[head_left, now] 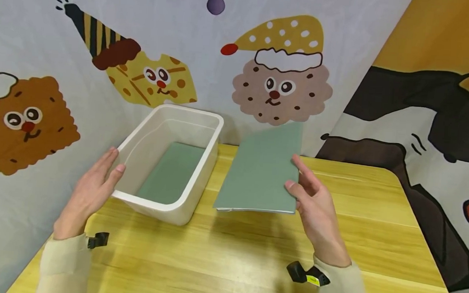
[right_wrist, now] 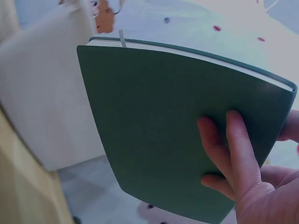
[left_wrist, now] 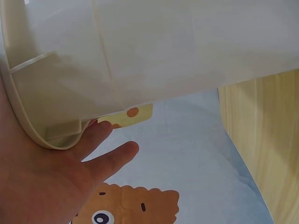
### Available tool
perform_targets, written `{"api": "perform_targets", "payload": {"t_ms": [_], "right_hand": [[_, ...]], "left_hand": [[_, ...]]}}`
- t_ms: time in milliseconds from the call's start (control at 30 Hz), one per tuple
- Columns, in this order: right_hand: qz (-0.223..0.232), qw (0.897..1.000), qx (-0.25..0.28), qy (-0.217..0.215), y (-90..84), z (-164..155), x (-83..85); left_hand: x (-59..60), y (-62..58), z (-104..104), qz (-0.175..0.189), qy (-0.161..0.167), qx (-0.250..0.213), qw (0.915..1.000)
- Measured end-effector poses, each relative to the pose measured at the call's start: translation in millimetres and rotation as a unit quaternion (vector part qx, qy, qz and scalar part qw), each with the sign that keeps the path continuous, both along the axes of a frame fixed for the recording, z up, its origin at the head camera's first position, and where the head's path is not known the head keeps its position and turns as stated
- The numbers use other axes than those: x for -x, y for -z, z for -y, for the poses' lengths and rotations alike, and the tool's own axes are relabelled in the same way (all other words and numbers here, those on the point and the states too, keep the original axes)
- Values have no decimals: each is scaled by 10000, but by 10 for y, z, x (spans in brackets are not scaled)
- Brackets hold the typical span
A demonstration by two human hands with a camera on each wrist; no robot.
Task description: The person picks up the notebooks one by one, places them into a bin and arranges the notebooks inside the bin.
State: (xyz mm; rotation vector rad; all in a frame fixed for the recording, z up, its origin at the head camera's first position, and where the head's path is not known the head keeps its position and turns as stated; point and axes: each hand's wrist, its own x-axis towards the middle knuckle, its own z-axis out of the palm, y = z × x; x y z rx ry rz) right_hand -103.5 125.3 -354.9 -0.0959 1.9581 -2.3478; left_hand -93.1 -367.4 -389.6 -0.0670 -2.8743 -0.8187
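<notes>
Two hands at centre frame: left hand [head_left: 93, 186], fingers straight, steadies the white bin [head_left: 172, 160]; right hand [head_left: 316, 206] grips a green notebook [head_left: 263, 171] upright beside it.

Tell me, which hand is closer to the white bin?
Left. The left hand rests against the white bin at its near left corner, fingers straight. The right hand is off to the bin's right, holding a green notebook above the table.

The left hand [head_left: 93, 186] reaches forward with straight fingers and its palm turned inward, while the right hand [head_left: 316, 206] is raised, thumb on top and fingers [right_wrist: 233, 154] curled beneath in a pinch, both forearms in beige sleeves.
</notes>
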Motion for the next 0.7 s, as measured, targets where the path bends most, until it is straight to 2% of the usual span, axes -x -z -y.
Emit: {"api": "perform_targets", "payload": {"t_ms": [167, 367, 533, 700], "right_hand": [[-381, 9972, 637, 70, -192, 60, -25], [-940, 9890, 1138, 48, -365, 176, -16], [-1077, 9846, 1376, 35, -430, 324, -12], [-1113, 9841, 1383, -109, -425, 494, -6]], "left_hand": [[7, 1, 21, 26, 0, -12, 10000], [44, -18, 23, -15, 7, -49, 10000], [50, -21, 16, -8, -15, -31, 10000], [39, -1, 12, 5, 3, -5, 10000]]}}
